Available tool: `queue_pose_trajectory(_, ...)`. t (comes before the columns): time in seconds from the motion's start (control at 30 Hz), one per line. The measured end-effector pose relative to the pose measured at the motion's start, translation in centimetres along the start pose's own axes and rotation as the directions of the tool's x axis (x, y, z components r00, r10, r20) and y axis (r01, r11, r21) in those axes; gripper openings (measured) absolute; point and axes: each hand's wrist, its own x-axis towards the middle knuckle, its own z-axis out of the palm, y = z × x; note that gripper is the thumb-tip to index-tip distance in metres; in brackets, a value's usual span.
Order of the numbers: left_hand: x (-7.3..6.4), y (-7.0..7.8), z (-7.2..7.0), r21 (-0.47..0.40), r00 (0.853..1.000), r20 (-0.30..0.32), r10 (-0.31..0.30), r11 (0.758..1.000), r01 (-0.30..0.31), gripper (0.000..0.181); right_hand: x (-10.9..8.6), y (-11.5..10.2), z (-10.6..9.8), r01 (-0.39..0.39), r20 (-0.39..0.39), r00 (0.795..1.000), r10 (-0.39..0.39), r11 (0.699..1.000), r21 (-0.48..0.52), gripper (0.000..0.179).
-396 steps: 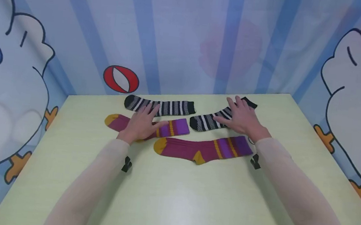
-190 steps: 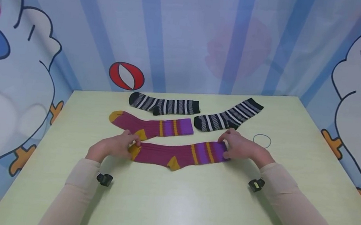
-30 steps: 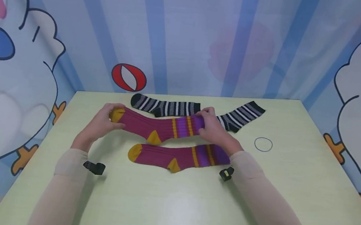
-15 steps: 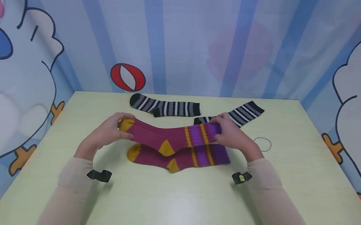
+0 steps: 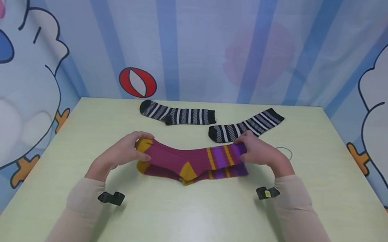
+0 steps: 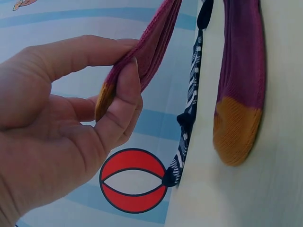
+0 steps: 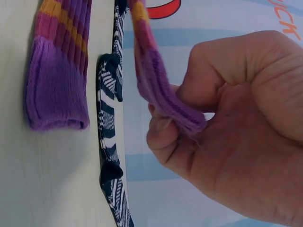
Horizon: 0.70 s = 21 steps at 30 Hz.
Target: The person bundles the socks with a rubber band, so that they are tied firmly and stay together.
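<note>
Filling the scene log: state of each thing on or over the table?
Upper maroon sock, held at both ends above the table, middle sagging
Lower maroon sock, laid out on the table
Left black-and-white striped sock, lying flat, unfolded
Right black-and-white striped sock, lying flat, slanted
Left hand, pinching the upper sock's toe end
Right hand, pinching its cuff end
Thin dark ring, on the table, partly hidden

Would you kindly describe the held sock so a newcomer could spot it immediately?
Start at the pale table. Over it, the left hand and right hand hold a maroon sock between them. Unlike the matching sock lying below, it hangs above the table.
</note>
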Motion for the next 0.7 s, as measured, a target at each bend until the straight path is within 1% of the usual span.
queue_pose_trajectory(0.1,0.0,0.0,0.5,0.015,1.0,0.017,0.013,1.0,-0.013,0.062,-0.2,0.2,-0.1,-0.012,0.024,1.0,0.012,1.0,-0.008,0.051)
queue_pose_trajectory(0.17,0.1,0.0,0.7,0.029,1.0,0.02,0.007,1.0,-0.008,0.062,-0.2,0.3,-0.1,-0.015,0.042,0.999,0.015,1.0,-0.006,0.052)
queue_pose_trajectory(0.33,0.3,-0.4,1.3,0.062,0.999,0.02,-0.04,0.997,0.039,0.063,-0.1,0.5,0.2,-0.011,0.073,0.997,0.01,1.0,0.005,0.052)
queue_pose_trajectory(0.37,0.4,-0.4,1.4,0.068,0.999,0.021,-0.042,0.997,0.041,0.063,-0.1,0.5,0.2,-0.009,0.074,0.997,0.008,1.0,0.004,0.052)
queue_pose_trajectory(0.5,0.4,-0.4,1.7,0.08,0.999,0.009,-0.052,0.996,0.051,0.063,0.0,0.6,0.5,-0.001,0.072,0.997,0.002,1.0,-0.004,0.052)
queue_pose_trajectory(0.7,0.5,-0.4,1.9,0.077,0.998,-0.032,-0.056,0.995,0.059,0.062,0.1,0.5,0.5,0.006,0.081,0.997,-0.004,1.0,-0.028,0.052)
